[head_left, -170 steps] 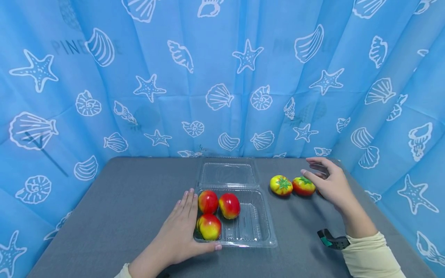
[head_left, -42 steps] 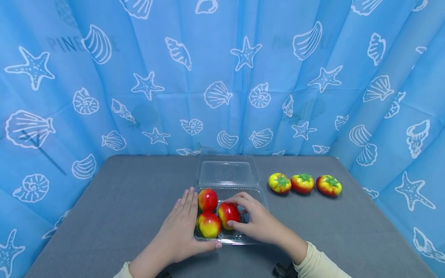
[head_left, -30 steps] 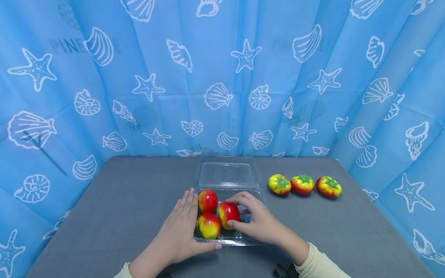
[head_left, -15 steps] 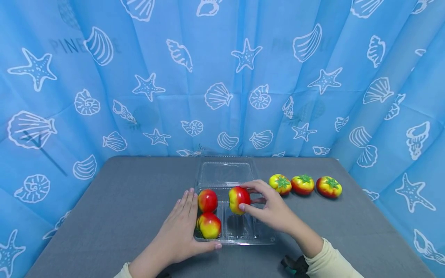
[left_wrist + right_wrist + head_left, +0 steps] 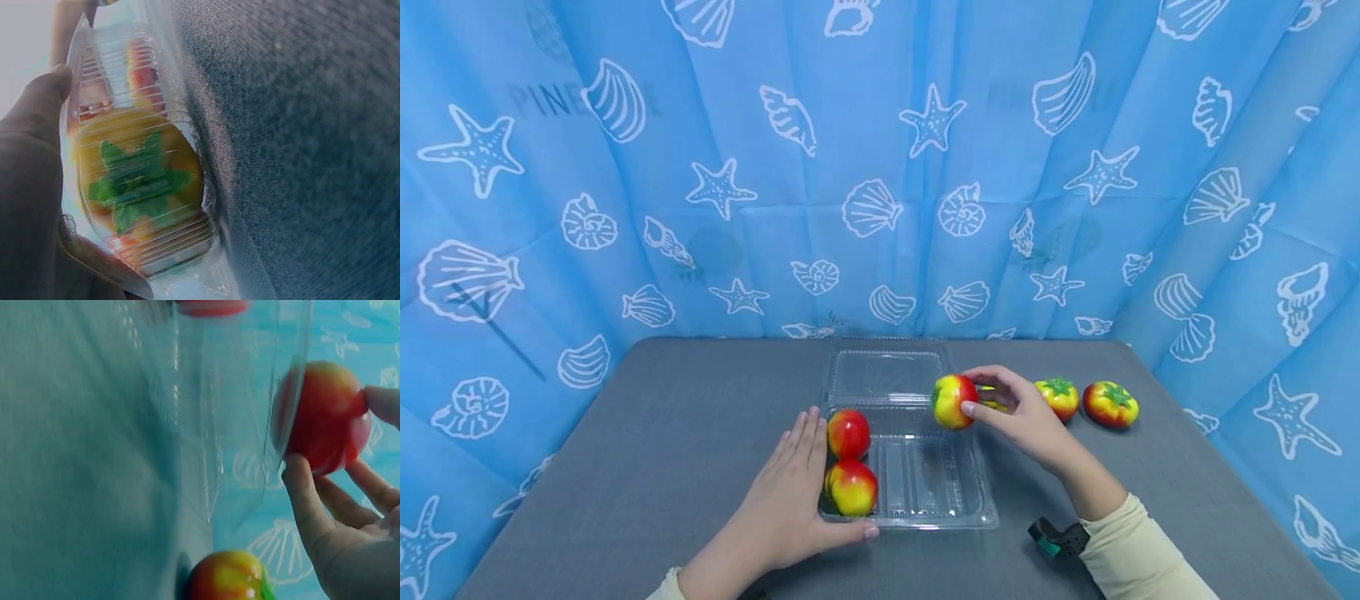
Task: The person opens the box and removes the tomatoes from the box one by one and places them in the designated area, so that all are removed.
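My right hand [image 5: 1022,421] pinches a red and yellow toy tomato [image 5: 953,402] between thumb and fingertips, above the right rear part of a clear plastic container [image 5: 987,504]. In the right wrist view this tomato [image 5: 328,419] is off the table, beside the container's rim. Two more toy tomatoes, a rear one [image 5: 848,433] and a front one [image 5: 852,487], sit along the container's left side. My left hand [image 5: 782,496] rests with straight fingers against that left side, its thumb along the front edge. Through the clear wall, the left wrist view shows a tomato's green leaves [image 5: 140,181].
Behind the container its clear lid [image 5: 891,373] lies folded back. Right of it on the grey table [image 5: 700,400] are three toy tomatoes: one mostly hidden by my right hand, a middle one [image 5: 1062,400] and a right one [image 5: 1110,405]. A blue shell-print curtain [image 5: 880,167] hangs behind.
My right hand has lifted the toy tomato from beside the other two in the container and carried it up, back and to the right. My left hand has stayed in place.
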### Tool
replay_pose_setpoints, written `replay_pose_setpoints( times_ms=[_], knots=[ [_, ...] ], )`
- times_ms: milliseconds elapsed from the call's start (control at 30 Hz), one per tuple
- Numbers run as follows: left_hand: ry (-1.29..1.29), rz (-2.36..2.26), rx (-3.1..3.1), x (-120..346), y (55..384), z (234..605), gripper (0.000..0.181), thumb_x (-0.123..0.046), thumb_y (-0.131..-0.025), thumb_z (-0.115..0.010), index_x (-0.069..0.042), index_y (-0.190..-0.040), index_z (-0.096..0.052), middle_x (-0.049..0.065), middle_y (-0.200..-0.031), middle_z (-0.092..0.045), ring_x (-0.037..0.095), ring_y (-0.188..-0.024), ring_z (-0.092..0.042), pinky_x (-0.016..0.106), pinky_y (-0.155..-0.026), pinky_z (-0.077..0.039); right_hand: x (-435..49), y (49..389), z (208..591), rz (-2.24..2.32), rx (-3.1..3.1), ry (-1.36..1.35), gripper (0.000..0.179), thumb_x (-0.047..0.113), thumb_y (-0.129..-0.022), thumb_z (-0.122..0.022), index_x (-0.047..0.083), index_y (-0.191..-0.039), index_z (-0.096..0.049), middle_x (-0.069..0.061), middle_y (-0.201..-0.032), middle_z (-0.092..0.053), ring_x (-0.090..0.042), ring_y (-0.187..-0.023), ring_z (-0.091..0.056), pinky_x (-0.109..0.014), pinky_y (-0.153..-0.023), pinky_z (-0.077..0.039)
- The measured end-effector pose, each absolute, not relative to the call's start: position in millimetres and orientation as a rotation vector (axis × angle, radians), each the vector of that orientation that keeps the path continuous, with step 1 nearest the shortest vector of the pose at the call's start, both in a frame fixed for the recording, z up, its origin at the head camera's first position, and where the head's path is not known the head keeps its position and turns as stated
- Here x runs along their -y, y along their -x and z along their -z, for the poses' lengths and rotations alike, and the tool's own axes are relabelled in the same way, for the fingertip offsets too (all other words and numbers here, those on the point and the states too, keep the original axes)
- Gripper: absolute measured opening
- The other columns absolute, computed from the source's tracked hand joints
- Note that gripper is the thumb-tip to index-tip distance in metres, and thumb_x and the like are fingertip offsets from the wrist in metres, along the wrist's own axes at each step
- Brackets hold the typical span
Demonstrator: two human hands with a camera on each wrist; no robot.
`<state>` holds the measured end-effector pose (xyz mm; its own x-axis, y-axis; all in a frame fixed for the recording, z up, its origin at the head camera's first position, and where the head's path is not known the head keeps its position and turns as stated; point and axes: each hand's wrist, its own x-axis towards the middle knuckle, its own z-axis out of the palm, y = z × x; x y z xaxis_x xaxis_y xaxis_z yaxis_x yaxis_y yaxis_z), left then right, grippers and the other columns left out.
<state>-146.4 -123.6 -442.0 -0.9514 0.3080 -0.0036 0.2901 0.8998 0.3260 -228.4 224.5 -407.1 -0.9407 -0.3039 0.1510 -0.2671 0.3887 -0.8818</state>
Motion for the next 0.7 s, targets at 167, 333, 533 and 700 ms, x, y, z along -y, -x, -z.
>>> replay_pose_setpoints(
  times_ms=[167,333,533,700],
  knots=[
    [-0.492,-0.496,-3.024,124.1,146.1,441.8,0.142,-0.102,-0.069,-0.054,-0.01,-0.171,-0.018,0.01,-0.18,-0.009,0.034,-0.167,-0.014,0.059,-0.131,-0.024,-236.8,233.2,407.3,1.687,-2.527,0.483,0.044,0.021,-0.101,-0.074,0.005,-0.139,-0.058,-0.021,-0.143,-0.062,-0.039,-0.125,-0.066,-0.022,-0.096,-0.059],
    [-0.507,-0.506,-3.03,124.6,145.9,441.9,0.14,-0.101,-0.071,-0.054,-0.01,-0.171,-0.019,0.011,-0.18,-0.01,0.035,-0.167,-0.014,0.059,-0.131,-0.024,-246.7,234.5,404.2,1.679,-2.531,0.43,0.047,0.023,-0.102,-0.072,0.003,-0.141,-0.055,-0.022,-0.144,-0.058,-0.037,-0.125,-0.066,-0.021,-0.096,-0.059],
    [-0.516,-0.504,-3.032,124.8,146.2,442.3,0.139,-0.101,-0.072,-0.054,-0.01,-0.171,-0.02,0.01,-0.18,-0.01,0.036,-0.167,-0.015,0.059,-0.131,-0.025,-257.7,237.6,404.3,1.661,-2.522,0.428,0.054,0.024,-0.103,-0.071,0.007,-0.15,-0.051,-0.022,-0.151,-0.054,-0.03,-0.126,-0.067,-0.022,-0.095,-0.059],
    [-0.513,-0.506,-3.026,125.2,146.2,442.4,0.139,-0.101,-0.071,-0.053,-0.01,-0.171,-0.019,0.01,-0.18,-0.009,0.036,-0.167,-0.014,0.059,-0.131,-0.024,-266.2,241.5,406.8,1.677,-2.462,0.454,0.055,0.021,-0.104,-0.07,0.005,-0.152,-0.051,-0.024,-0.15,-0.053,-0.017,-0.119,-0.068,-0.027,-0.093,-0.062]
  ],
)
